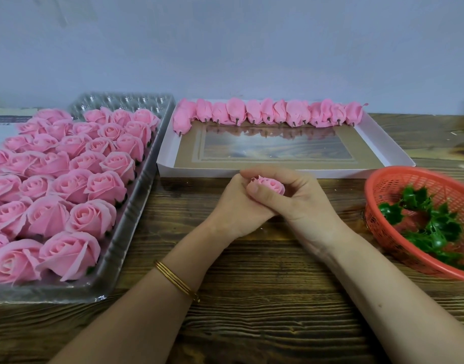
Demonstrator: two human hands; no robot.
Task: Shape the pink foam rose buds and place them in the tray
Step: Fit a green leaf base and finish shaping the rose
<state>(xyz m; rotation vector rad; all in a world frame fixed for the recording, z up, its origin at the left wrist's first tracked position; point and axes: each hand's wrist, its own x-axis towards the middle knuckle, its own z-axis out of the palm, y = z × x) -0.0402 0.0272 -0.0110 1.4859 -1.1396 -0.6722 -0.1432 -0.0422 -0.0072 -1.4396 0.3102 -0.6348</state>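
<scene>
My left grip [236, 204], right grip [303, 198] both curled round one pink rose bud [270, 185] over surface [251, 298]. Tray [132, 219] left, nearly full of open roses [93, 218]; white box [199, 172] behind.

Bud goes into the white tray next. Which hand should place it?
Probably right hand: its fingers curl over the bud, and the white tray lies ahead, mostly on its side. Left hand sits nearer the clear tray of open roses.
</scene>
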